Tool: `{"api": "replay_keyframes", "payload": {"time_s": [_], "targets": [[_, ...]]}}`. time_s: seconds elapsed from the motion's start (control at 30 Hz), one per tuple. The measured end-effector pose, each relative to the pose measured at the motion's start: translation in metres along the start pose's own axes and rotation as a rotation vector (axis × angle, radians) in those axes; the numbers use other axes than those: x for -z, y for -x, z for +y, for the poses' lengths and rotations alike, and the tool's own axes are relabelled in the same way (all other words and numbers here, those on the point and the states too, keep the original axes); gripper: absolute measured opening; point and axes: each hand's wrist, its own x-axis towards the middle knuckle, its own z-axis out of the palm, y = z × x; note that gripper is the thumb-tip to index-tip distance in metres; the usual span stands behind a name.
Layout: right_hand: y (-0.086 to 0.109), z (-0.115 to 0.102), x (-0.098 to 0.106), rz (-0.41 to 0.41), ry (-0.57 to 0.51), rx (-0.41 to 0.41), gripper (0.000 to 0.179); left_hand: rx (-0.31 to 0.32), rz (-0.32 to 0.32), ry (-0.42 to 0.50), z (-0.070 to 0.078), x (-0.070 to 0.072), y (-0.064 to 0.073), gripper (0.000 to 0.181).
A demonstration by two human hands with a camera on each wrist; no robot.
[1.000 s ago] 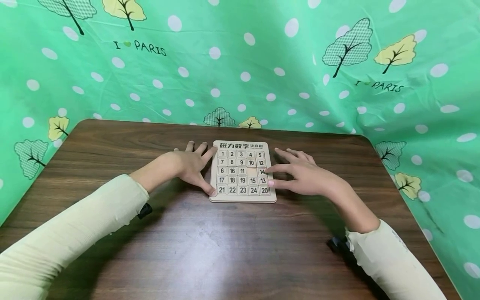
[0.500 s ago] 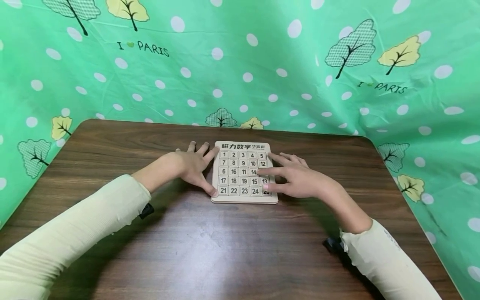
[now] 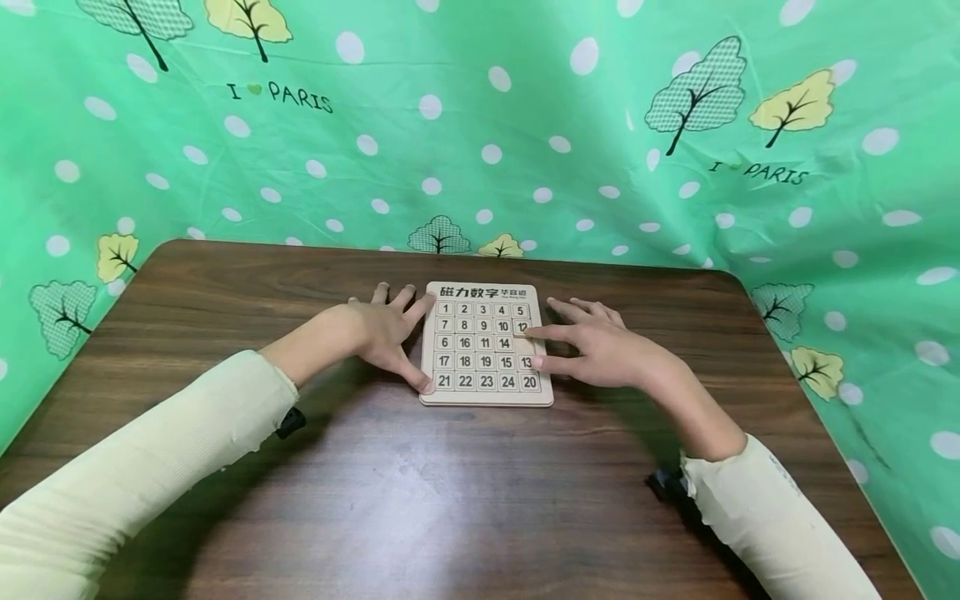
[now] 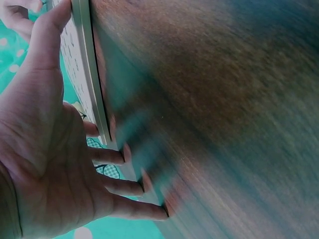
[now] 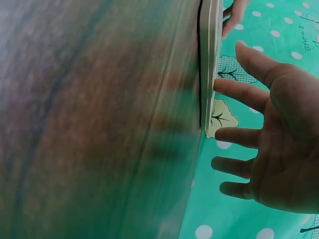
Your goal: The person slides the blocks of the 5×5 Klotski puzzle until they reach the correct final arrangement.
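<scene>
Number puzzle [image 3: 486,397]: flat, pale board with a wood-like finish, rounded corners and a thin layered edge. It lies on the table [image 3: 420,492] near the centre of the head view. Small square tiles with black printed numerals form rows below a printed heading. One bare slot [image 3: 521,345] is at the right end of the third row, beside tile 14 [image 3: 504,343].

The table is dark brown, with streaked wood grain, rounded far corners and a glossy patch at lower centre. A green cloth [image 3: 457,142] with white dots, printed trees and lettering fills the top of the frame in soft folds.

Left hand [image 3: 375,329]: fingers spread wide and extended; thumb at the board's lower left corner, index finger at its upper left edge. Right hand [image 3: 603,350]: fingers spread wide; index fingertip at the lower edge of tile 12 [image 3: 521,325], thumb at the right side of tile 13 [image 3: 524,362]. Both forearms carry off-white sleeves [image 3: 172,450].

Change from one second earlier: tile 14 is one column further left, so the bare slot is now at the row's right end. The right index fingertip has moved up from tile 14 to tile 12. The left hand keeps its position.
</scene>
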Motion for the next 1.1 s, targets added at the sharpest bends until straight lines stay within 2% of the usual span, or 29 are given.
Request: {"api": "replay_keyframes", "payload": {"time_s": [0.33, 0.53, 0.73, 0.93, 1.1], "targets": [[0.006, -0.013, 0.000, -0.019, -0.018, 0.010, 0.048, 0.001, 0.004, 0.011, -0.002, -0.003, 0.001, 0.153], [0.007, -0.017, -0.003, 0.021, -0.006, 0.035, 0.045, 0.000, 0.005, 0.006, -0.002, -0.002, 0.001, 0.154], [-0.004, -0.018, -0.003, 0.076, -0.007, 0.085, 0.053, -0.002, 0.003, -0.005, -0.001, 0.000, 0.002, 0.153], [-0.015, -0.022, -0.007, 0.034, -0.006, 0.059, 0.060, -0.006, 0.003, -0.010, 0.001, 0.002, 0.002, 0.153], [-0.016, -0.021, -0.004, -0.004, 0.001, 0.025, 0.060, -0.003, 0.002, -0.005, 0.000, 0.000, 0.002, 0.152]]}}
